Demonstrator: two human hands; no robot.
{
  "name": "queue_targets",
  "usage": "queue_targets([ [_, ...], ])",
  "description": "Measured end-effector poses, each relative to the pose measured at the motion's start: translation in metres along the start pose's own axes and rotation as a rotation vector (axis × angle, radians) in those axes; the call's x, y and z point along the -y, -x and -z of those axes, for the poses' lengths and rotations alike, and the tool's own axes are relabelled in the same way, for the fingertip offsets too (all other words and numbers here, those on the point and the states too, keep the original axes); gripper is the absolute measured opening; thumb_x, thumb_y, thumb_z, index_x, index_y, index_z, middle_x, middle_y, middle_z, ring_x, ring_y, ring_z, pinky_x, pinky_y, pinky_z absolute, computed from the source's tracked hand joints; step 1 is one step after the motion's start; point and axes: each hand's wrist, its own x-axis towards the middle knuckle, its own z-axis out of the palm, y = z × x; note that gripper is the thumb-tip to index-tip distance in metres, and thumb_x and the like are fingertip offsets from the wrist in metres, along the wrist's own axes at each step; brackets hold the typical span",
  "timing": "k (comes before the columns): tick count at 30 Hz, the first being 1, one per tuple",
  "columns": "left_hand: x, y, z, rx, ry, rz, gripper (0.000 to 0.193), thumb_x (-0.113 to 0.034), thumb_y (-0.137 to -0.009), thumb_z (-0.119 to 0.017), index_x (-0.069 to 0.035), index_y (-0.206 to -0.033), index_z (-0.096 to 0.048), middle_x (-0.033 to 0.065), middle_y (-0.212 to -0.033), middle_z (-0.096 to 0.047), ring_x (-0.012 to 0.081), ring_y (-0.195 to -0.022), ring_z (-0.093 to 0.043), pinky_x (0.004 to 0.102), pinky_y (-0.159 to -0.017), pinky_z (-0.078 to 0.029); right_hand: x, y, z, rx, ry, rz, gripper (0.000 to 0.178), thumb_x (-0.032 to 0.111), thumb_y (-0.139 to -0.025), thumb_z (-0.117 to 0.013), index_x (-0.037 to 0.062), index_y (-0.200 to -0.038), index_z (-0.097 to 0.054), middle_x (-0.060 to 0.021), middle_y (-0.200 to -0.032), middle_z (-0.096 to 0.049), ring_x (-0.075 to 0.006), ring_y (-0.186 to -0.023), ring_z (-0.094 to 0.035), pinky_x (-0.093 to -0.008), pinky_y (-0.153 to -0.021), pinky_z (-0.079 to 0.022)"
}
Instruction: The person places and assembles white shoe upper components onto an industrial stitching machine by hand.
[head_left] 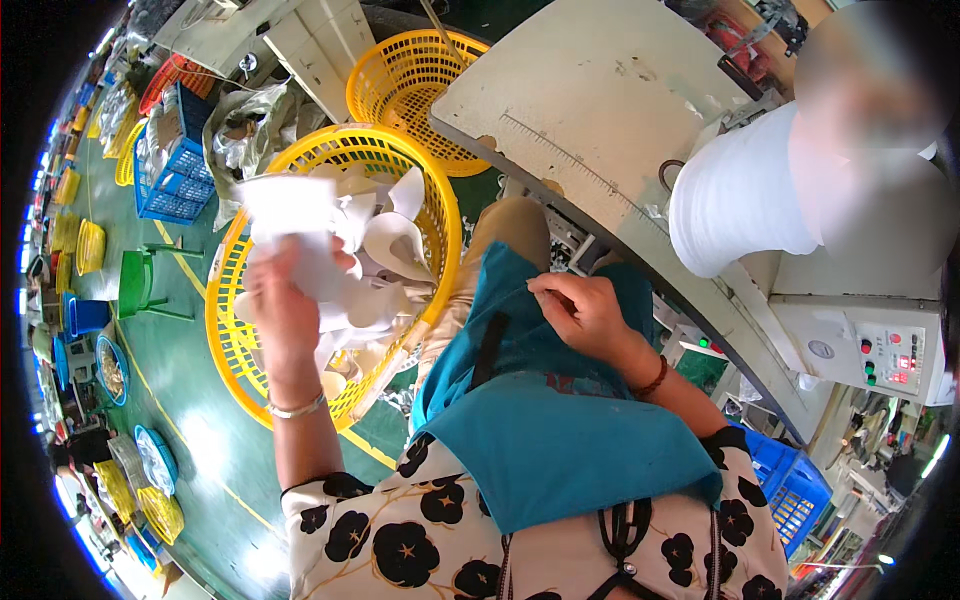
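My left hand point(290, 285) is raised over the yellow plastic basket point(447, 215), its fingers closed on a white sheet-like piece point(290, 210). Motion and glare smear that piece, so its exact shape is unclear. Inside the basket lies a loose heap of curved white pieces point(397, 245), some of them bent like shallow cups. My right hand point(585, 312) hovers over my lap by the teal apron point(590, 440), its fingers curled in and nothing visible in them.
To my right stands a pale worktable point(590, 90) with a ruler scale along its edge. A stack of white material point(740, 195) sits on it, beside a control box point(870, 345) with buttons. Another yellow basket point(360, 85) stands beyond mine; a green stool point(140, 285) is at left.
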Motion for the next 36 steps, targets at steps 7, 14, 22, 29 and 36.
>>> queue_targets([
  [7, -0.082, -0.003, -0.079, 0.476, 0.32, -0.004, 0.029, -0.019, -0.082, -0.044, 0.006, -0.094, -0.049, 0.0183, -0.067, -0.057, 0.0241, -0.047, -0.055, 0.0332, -0.045, -0.049, 0.03, -0.021, 0.034, -0.184, -0.172, 0.029, 0.02, 0.006, -0.081, -0.057, 0.002, -0.101, -0.058, -0.0093, -0.09, -0.062, -0.0132, -0.07, -0.058, -0.0243, -0.058, -0.046],
  [14, -0.087, -0.015, -0.175, 1.129, 0.422, 0.409, 0.039, -0.014, -0.081, -0.055, 0.006, -0.114, -0.048, 0.0156, -0.087, -0.063, 0.0241, -0.068, -0.065, 0.0336, -0.058, -0.056, 0.082, -0.038, 0.111, -0.077, -0.801, -0.018, 0.038, 0.019, -0.089, -0.053, -0.0004, -0.121, -0.044, -0.0064, -0.106, -0.056, -0.0101, -0.094, -0.052, -0.0251, -0.079, -0.043],
  [22, -0.151, -0.037, -0.276, 1.366, 0.295, 0.075, 0.04, -0.03, -0.086, -0.045, 0.006, -0.096, -0.058, 0.0155, -0.069, -0.062, 0.02, -0.057, -0.061, 0.0283, -0.046, -0.049, 0.11, -0.003, 0.209, -0.436, -0.916, 0.071, 0.02, 0.008, -0.083, -0.06, 0.0002, -0.101, -0.056, -0.0054, -0.092, -0.062, -0.0104, -0.08, -0.058, -0.0245, -0.07, -0.046],
  [29, -0.189, -0.06, -0.353, 1.332, 0.32, -0.154, 0.021, -0.021, -0.082, -0.063, 0.0, -0.081, -0.067, 0.0037, -0.07, -0.063, 0.0092, -0.058, -0.057, 0.0237, -0.053, -0.045, 0.109, -0.025, 0.277, -0.736, -0.726, 0.263, 0.014, 0.009, -0.084, -0.055, -0.0016, -0.093, -0.059, -0.0061, -0.078, -0.063, -0.0105, -0.061, -0.057, -0.022, -0.055, -0.044],
  [36, -0.174, -0.086, -0.389, 1.312, 0.366, -0.176, 0.016, -0.014, -0.081, -0.057, 0.0, -0.079, -0.065, 0.0051, -0.069, -0.06, 0.0117, -0.057, -0.055, 0.0238, -0.054, -0.043, 0.079, -0.046, 0.289, -0.909, -0.716, 0.231, 0.012, 0.01, -0.083, -0.057, -0.0013, -0.085, -0.061, -0.0031, -0.072, -0.06, -0.0071, -0.058, -0.051, -0.019, -0.05, -0.037],
])
